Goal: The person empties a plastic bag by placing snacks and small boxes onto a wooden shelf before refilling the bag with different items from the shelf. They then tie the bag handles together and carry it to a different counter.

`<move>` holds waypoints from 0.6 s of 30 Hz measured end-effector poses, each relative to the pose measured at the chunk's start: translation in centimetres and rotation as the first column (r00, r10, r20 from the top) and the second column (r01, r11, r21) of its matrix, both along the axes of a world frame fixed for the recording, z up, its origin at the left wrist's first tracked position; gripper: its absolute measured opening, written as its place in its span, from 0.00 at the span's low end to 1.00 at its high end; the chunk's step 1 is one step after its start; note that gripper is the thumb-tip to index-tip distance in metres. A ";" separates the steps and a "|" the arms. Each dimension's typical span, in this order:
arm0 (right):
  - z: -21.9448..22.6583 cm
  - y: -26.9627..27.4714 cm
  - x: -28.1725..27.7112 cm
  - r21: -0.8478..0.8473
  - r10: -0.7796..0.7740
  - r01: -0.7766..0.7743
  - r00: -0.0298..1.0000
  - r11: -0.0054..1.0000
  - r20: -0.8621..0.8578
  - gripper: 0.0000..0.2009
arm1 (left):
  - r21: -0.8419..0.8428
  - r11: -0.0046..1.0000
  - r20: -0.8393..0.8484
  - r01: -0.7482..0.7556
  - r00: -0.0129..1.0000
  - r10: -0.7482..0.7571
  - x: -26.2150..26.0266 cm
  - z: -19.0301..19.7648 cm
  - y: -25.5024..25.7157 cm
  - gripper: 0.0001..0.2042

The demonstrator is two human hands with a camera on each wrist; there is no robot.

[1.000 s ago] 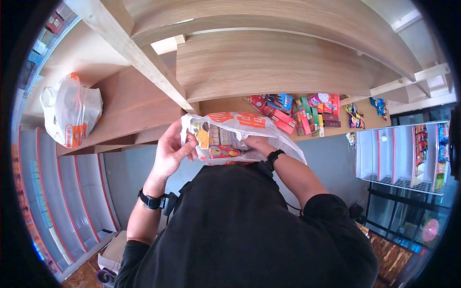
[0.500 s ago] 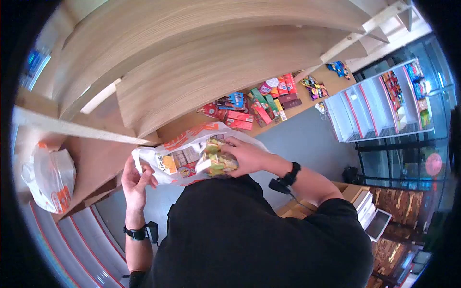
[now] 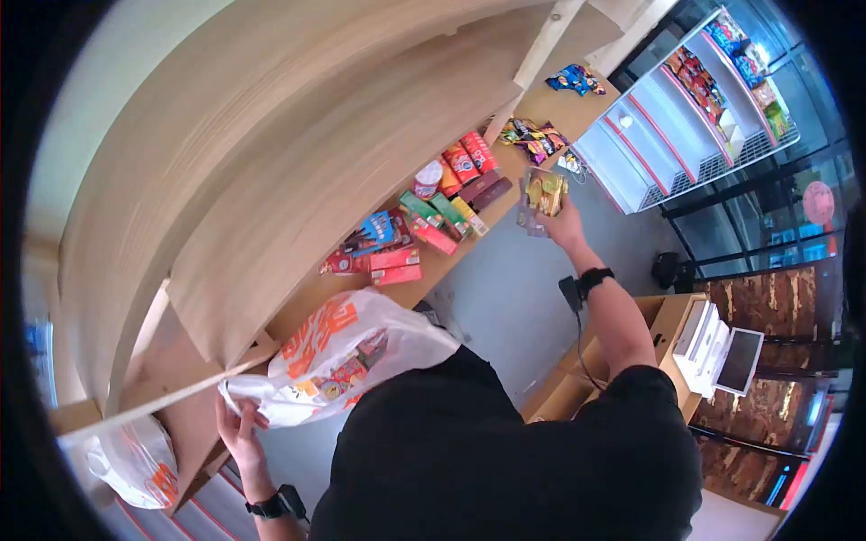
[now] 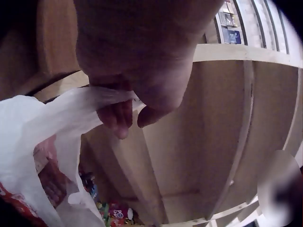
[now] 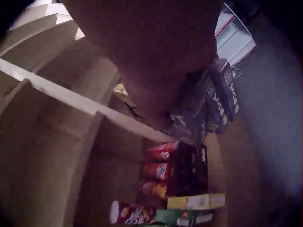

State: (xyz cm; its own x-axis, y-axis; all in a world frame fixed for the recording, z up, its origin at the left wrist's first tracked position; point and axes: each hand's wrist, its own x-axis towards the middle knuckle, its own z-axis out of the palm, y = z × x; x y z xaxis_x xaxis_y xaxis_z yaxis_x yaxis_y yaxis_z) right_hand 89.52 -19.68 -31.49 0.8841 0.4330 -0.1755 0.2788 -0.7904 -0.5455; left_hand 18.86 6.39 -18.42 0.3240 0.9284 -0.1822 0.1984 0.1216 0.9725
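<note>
A white plastic bag with orange print (image 3: 316, 338) hangs before the wooden shelf, packaged snacks showing through its side. My left hand (image 3: 242, 428) pinches the bag's handle; in the left wrist view the handle (image 4: 85, 101) stretches taut from the fingers. Out to the right, my right hand (image 3: 566, 227) grips clear-wrapped snack packs with yellow-green contents (image 3: 544, 194), held over the shelf's front edge. Those packs look dark in the right wrist view. Below and left of them lie red boxes (image 3: 395, 267), green boxes (image 3: 442, 212) and a round-lidded canister (image 3: 428, 178).
Shiny snack bags (image 3: 541, 140) and blue bags (image 3: 575, 79) lie farther along the shelf. A wooden post (image 3: 546, 41) rises between shelf sections. Another plastic bag (image 3: 140, 460) sits at lower left. A white rack (image 3: 663, 135) stands beyond, and a counter (image 3: 672, 338) at right.
My right hand came out of the bag with the snack packs and swung right, past the boxes. The left hand keeps hold of the handle. The view has turned to the right.
</note>
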 end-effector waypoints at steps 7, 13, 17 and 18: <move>-4.8 4.1 10.1 -0.334 -0.125 0.139 0.990 0.932 0.062 0.47 | 0.032 0.997 -0.223 -0.073 0.972 0.078 0.9 -0.5 0.6 0.34; -9.4 10.3 14.1 -0.480 0.032 -0.002 0.998 0.877 0.054 0.45 | 0.007 0.988 -0.343 -0.156 0.927 0.149 1.9 0.1 0.5 0.32; -11.4 13.2 15.2 -0.412 0.130 -0.092 0.990 0.906 0.063 0.47 | 0.011 0.987 -0.398 -0.160 0.905 0.151 1.9 -0.3 0.9 0.31; -12.6 13.2 15.4 -0.387 0.151 -0.106 0.985 0.916 0.088 0.48 | 0.014 0.989 -0.413 -0.149 0.899 0.142 1.7 -0.1 1.1 0.31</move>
State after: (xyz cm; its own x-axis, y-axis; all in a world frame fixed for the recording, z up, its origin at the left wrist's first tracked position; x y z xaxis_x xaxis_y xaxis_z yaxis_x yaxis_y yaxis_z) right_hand 104.93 -6.45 -44.11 0.8491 0.4651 -0.2505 0.4344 -0.8845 -0.1701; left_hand 20.57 7.45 -18.56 0.0779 0.9549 -0.2864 0.5597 0.1959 0.8052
